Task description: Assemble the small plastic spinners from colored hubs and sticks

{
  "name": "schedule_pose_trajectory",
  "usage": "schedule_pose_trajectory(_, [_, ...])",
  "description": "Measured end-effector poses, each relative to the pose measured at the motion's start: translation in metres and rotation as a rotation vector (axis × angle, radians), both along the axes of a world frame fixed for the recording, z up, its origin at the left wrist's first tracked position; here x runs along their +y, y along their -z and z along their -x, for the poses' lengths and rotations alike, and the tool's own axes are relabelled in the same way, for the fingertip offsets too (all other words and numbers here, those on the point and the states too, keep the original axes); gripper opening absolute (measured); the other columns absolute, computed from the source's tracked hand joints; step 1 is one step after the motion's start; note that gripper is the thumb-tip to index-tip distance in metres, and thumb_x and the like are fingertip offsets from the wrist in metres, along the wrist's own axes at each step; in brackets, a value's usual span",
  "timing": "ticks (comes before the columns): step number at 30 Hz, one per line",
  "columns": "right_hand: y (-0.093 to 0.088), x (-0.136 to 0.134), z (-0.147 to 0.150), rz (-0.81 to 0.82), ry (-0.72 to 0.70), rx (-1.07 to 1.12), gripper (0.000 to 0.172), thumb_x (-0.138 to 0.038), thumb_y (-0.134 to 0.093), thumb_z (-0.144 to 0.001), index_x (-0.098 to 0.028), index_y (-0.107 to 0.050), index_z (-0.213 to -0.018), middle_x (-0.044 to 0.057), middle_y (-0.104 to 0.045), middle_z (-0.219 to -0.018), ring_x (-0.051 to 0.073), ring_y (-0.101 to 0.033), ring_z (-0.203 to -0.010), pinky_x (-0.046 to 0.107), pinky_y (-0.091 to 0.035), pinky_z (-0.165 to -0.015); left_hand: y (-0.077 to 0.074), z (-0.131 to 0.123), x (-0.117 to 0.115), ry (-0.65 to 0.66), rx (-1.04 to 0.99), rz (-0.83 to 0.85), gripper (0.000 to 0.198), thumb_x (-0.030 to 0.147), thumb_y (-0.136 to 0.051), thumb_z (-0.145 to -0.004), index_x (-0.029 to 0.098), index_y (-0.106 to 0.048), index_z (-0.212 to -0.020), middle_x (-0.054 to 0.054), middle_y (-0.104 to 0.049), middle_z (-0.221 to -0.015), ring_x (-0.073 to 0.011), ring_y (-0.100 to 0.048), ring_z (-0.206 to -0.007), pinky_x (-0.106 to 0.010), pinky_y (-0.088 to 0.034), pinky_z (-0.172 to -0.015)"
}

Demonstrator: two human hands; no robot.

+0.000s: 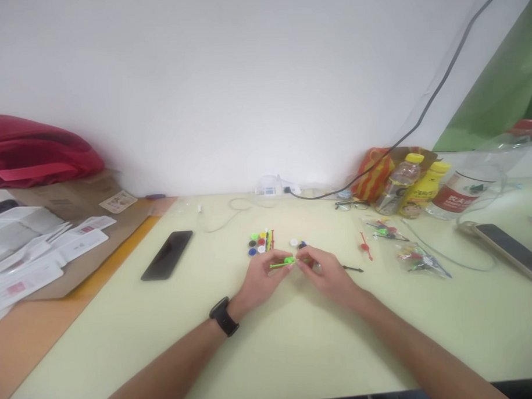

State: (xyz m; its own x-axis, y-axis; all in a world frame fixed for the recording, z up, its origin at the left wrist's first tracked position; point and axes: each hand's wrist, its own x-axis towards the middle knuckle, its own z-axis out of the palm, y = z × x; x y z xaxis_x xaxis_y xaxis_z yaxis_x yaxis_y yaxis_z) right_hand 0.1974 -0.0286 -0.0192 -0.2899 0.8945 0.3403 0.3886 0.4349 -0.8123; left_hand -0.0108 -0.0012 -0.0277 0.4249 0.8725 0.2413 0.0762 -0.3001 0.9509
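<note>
Where the left grip (260,280) meets the right grip (328,274): green stick (280,263), just over the desk (122,321).
Left grip: pinched shut on its middle.
Right grip: closed on its right end.

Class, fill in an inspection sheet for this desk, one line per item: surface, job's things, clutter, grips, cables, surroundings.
surface: table, pale yellow-green.
job's things: green stick; coloured caps behind it.
clutter: black phone, second phone, bottles, bags, glasses, papers.
grips: left hand and right hand pinch the green stick.
cables: grey cable at right rear; white cable on the table.
surroundings: white wall, red bag left, green sheet right.
</note>
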Motion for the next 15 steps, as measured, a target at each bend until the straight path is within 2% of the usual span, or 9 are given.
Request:
schedule_pose_trajectory(9, [-0.0079,-0.0007,-0.0035,0.014,-0.022,0.028,0.013,-0.031,-0.056,-0.099,-0.022,-0.064,-0.095,0.002,-0.065,-0.086,0.017,-0.059,-0.075,0.028,-0.045,-0.064,-0.0057,0.0015,-0.0050,-0.036,0.005,-0.071,0.015,0.029,-0.074,-0.089,0.016,-0.070,-0.096,-0.009,-0.077,-0.100,-0.0237,-0.073,-0.096,-0.039,-0.058,-0.092])
schedule_pose_trajectory(11, [-0.0085,0.0000,-0.0039,0.044,-0.025,0.062,0.013,-0.032,-0.058,-0.098,-0.021,-0.065,-0.095,0.002,-0.065,-0.086,0.017,-0.059,-0.075,0.028,-0.046,-0.064,-0.0066,0.0020,-0.0057,-0.004,-0.026,-0.050,0.015,0.028,-0.075,-0.088,0.016,-0.070,-0.095,-0.011,-0.076,-0.101,-0.0243,-0.073,-0.097,-0.040,-0.058,-0.092])
schedule_pose_trajectory(15, [-0.0046,0.0029,-0.0051,0.123,-0.049,0.169,0.017,-0.038,-0.061,-0.096,-0.021,-0.065,-0.097,0.002,-0.063,-0.083,0.017,-0.059,-0.075,0.030,-0.049,-0.069,-0.0088,0.0036,-0.0049,0.110,-0.127,0.061,0.015,0.029,-0.075,-0.089,0.015,-0.071,-0.091,-0.015,-0.073,-0.116,-0.0273,-0.070,-0.109,-0.043,-0.055,-0.099])
